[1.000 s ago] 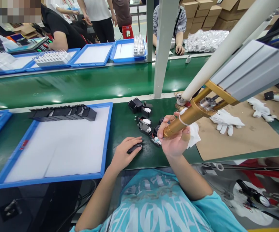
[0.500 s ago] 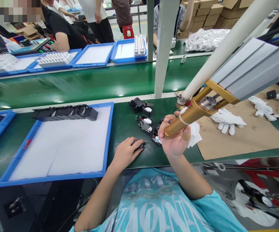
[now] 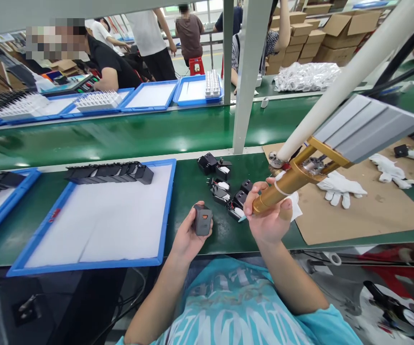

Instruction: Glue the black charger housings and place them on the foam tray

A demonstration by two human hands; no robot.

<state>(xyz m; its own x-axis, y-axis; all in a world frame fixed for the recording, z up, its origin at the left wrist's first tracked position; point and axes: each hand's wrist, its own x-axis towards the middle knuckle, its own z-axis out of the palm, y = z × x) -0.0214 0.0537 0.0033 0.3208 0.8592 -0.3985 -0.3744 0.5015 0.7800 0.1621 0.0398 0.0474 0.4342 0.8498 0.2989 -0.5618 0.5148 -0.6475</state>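
Note:
My left hand [image 3: 188, 238] is wrapped round a small black plastic case [image 3: 203, 220], with orange marks on the face towards me. My right hand [image 3: 268, 221] grips a gold-coloured electric screwdriver [image 3: 276, 191], tilted so its lower end points down-left at the bench. A light-blue tip [image 3: 242, 219] shows below that hand. Between and beyond both hands lie several opened black housings [image 3: 222, 191] with white parts and wires inside. Some of them sit close to the fingers of my right hand.
To the left, a blue-rimmed tray [image 3: 169, 206] carries a row of black cases [image 3: 109, 172]. White gloves [image 3: 342, 188] lie on brown cardboard [image 3: 321, 225] at right. A metal post [image 3: 244, 86] and a slanting white pole [image 3: 318, 100] rise ahead. Several people work beyond.
My left hand, earlier palm-down over a dark item on the bench, has turned up and now holds the black case with its marked face showing. My right hand keeps its grip. The view has shifted slightly.

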